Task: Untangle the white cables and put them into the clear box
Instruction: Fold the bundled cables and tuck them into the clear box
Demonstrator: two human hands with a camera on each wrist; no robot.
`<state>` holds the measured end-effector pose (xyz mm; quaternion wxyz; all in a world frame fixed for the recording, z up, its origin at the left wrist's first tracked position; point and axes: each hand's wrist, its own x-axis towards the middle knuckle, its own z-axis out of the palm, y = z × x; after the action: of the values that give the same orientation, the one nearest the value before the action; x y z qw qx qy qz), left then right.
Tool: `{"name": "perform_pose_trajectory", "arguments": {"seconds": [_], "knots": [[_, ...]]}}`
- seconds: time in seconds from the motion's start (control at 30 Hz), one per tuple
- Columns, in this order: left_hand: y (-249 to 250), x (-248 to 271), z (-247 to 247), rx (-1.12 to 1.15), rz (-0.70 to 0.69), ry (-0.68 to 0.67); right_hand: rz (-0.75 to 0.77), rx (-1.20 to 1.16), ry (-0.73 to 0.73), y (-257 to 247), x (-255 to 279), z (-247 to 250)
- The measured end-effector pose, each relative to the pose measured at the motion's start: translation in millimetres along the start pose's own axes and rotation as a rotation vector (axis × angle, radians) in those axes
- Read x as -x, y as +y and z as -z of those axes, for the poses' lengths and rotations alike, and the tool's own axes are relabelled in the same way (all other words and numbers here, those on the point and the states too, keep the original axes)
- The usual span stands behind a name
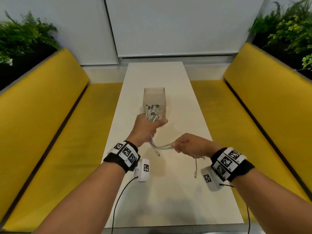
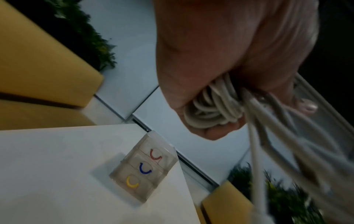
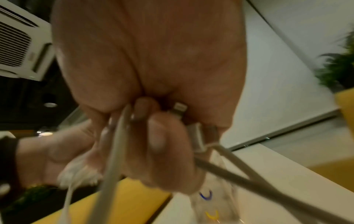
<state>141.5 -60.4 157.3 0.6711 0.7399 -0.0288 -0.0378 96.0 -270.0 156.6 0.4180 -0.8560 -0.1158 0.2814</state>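
Observation:
My left hand [image 1: 148, 125] is fisted round a tangled bunch of white cables [image 1: 152, 115], held above the table just in front of the clear box [image 1: 154, 98]. In the left wrist view the coiled cables [image 2: 208, 109] fill the fist [image 2: 220, 84]. Several strands [image 1: 163, 146] run from under the left hand across to my right hand [image 1: 187, 145], which grips them. One cable end [image 1: 195, 166] hangs down from the right fist. The right wrist view shows fingers [image 3: 162, 139] curled round cables with a plug [image 3: 179, 108] against the palm. The clear box [image 2: 145, 168] has red, blue and yellow marks.
The long white table [image 1: 168, 191] runs away from me between two yellow benches [image 1: 55, 124] [image 1: 260, 115]. Green plants [image 1: 25, 36] stand behind both bench backs. Black wires trail from the wrist cameras off the near table edge.

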Motion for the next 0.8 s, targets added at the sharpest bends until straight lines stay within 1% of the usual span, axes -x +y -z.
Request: {"name": "perform_pose_trajectory", "arguments": {"seconds": [0.07, 0.13, 0.23, 0.33, 0.4, 0.5, 0.6, 0.7, 0.8], "knots": [[-1, 4, -9, -0.137, 0.007, -0.125, -0.029, 0.144, -0.102, -21, 4, 10], [-6, 11, -18, -0.179, 0.014, -0.189, -0.041, 0.208, -0.182, -41, 6, 18], [-8, 24, -30, -0.021, 0.035, -0.199, -0.027, 0.140, -0.215, -58, 6, 31], [-3, 30, -36, 0.154, 0.128, -0.216, -0.007, 0.044, -0.205, -63, 1, 40], [-7, 27, -33, 0.262, 0.161, -0.278, -0.002, 0.026, -0.231, -64, -4, 40], [-20, 19, -23, 0.386, 0.157, -0.398, -0.035, -0.016, -0.252, -63, -7, 37], [-20, 19, -17, 0.342, 0.158, -0.512, -0.078, -0.083, -0.272, -60, -8, 38], [-17, 20, -13, 0.231, 0.175, -0.568, -0.115, -0.054, -0.300, -59, -8, 36], [-11, 17, -6, 0.184, 0.200, -0.688, -0.125, -0.041, -0.316, -56, -8, 33]]}}
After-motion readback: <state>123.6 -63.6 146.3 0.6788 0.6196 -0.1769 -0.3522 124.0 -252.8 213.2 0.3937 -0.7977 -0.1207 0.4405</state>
